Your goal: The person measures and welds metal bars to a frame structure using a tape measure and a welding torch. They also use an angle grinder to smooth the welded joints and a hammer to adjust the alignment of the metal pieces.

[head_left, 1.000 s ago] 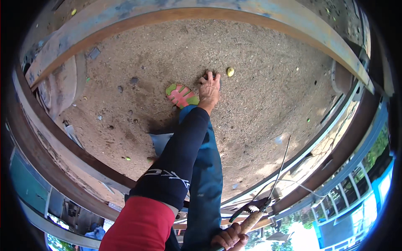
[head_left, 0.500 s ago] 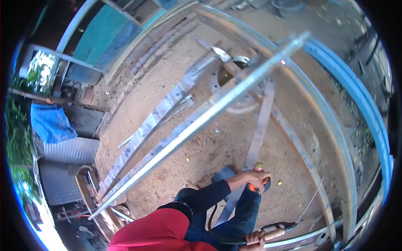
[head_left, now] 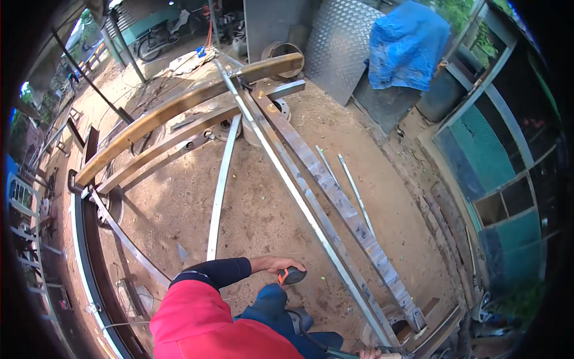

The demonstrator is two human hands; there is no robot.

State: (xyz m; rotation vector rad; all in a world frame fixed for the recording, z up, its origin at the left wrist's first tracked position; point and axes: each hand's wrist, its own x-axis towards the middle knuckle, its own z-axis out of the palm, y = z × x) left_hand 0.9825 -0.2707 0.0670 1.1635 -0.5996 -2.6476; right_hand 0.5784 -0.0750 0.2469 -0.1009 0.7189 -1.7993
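A: So how far along was it?

B: Biggest stuff first: the long metal bars were already set out as a rough frame [head_left: 323, 176]. A thick rusty beam [head_left: 179, 103] made the 10 o'clock side, and a long pale bar [head_left: 265, 145] ran from 11 down to 5.

A: All fixed together?

B: Couldn't tell, tbh. The bars met up around 11–12 o'clock with a wheel rim [head_left: 283, 109] right by them, but the joints were too small to judge. I'd call the laying-out mostly done and the joints a question mark.

A: Anything loose?

B: A flat pale strip [head_left: 222, 188] at 9 o'clock, its far end up by the bars, no clue if it was attached. Two thin rods [head_left: 357, 194] lay on the dirt at 3, apparently unused.

A: And the hands?

B: Left hand [head_left: 275, 264] was at 6 o'clock, fingers wrapped over a dark-and-orange gadget [head_left: 292, 276], held above the ground, clear of every bar. Right hand [head_left: 370, 354] was down at 5, half cut off, seemingly curled round a tan handle [head_left: 391, 356]. Its working end was out of view, so no telling if it touched metal.
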